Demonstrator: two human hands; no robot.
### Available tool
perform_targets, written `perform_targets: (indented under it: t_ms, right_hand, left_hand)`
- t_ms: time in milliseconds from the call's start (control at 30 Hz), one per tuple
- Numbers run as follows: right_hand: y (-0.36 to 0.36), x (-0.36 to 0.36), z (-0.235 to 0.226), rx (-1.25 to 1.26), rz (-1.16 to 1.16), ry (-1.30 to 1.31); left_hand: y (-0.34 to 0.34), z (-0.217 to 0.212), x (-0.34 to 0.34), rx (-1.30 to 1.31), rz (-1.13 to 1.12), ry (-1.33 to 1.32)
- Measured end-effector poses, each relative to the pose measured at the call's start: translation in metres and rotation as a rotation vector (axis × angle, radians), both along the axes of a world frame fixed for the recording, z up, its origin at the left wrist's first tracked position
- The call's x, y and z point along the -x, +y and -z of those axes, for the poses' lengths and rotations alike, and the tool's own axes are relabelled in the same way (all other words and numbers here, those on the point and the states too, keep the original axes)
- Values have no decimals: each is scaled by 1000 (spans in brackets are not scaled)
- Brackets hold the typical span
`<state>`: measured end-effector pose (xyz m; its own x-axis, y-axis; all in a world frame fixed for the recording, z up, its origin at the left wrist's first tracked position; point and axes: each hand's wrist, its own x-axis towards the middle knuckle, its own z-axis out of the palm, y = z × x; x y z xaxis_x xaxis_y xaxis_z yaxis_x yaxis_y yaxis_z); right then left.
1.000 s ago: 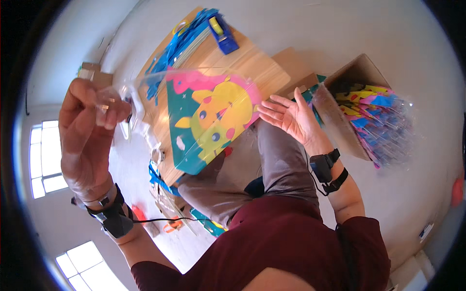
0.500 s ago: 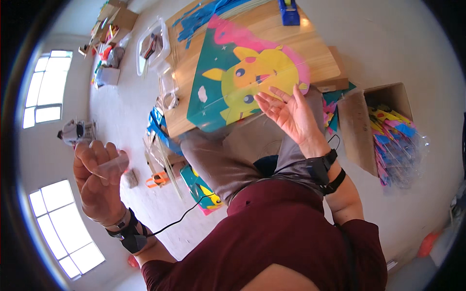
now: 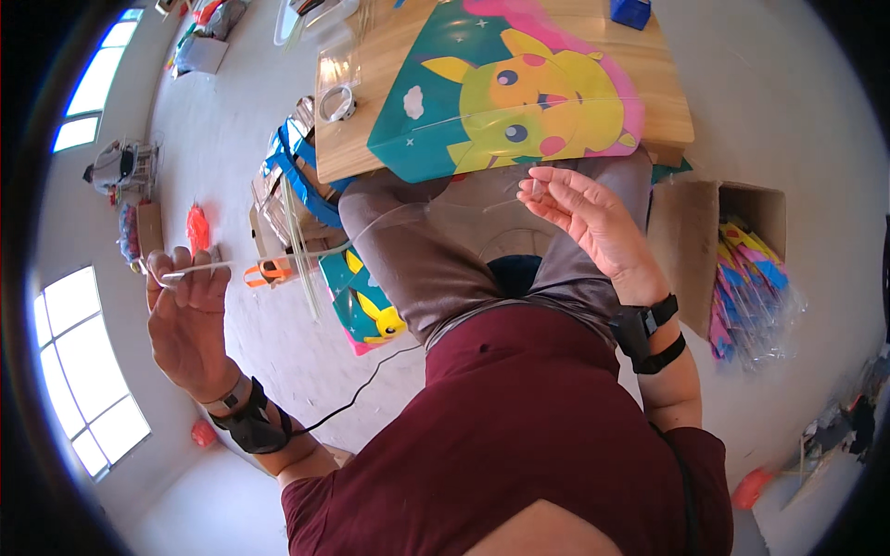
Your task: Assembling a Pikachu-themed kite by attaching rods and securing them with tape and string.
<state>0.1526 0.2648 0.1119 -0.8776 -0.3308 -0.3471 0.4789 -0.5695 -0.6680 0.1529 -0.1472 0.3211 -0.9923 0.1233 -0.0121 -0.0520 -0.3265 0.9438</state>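
A thin, clear strip of what looks like adhesive tape [image 3: 399, 216] stretches between my hands, sagging above my lap. Its left end is pinched in the fingers of my left hand [image 3: 192, 329], raised at the far left. Thumb and fingertips of my right hand [image 3: 598, 227] close on the other end, just off the table's near edge. Beyond that hand, a glossy printed sheet [image 3: 443, 97] lies on the wooden table [image 3: 345, 148]. It carries a yellow cartoon animal on green, with a pink border, and its near edge overhangs the table.
A tape roll [image 3: 336, 103] sits on the table's left, a blue dispenser [image 3: 630, 12] at its far edge. An open cardboard box [image 3: 683, 255] with colourful wrapped pieces [image 3: 749, 296] stands to the right. Lower left are an orange-handled tool [image 3: 267, 272] and another printed piece [image 3: 357, 310].
My right hand has gone from an open palm over the sheet to a pinch nearer me. The strip, earlier bunched at my left hand, is now drawn out between both. The view has shifted.
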Motion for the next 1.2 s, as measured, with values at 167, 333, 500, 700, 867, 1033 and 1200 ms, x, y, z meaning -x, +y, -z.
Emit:
perform_targets:
  t_ms: [167,333,500,700,867,1033,1200]
  right_hand:
    - [-17,5,-1,-118,29,110]
    - [-20,7,-2,-207,108,217]
    - [-15,8,-9,-360,252,277]
    - [-5,12,-20,-345,357,320]
    - [2,16,-31,-367,433,361]
    - [9,18,-43,-399,516,390]
    - [15,17,-58,-390,613,392]
  left_hand:
    - [-12,1,-13,-14,-55,15]
    - [-23,8,-19,-87,-59,10]
    - [-28,17,-24,-84,-95,4]
    - [-22,24,-28,-116,-142,-13]
    - [-20,36,-26,-124,-119,-14]
    - [-21,58,-24,-196,-134,-67]
    - [-26,89,-21,-273,-114,-126]
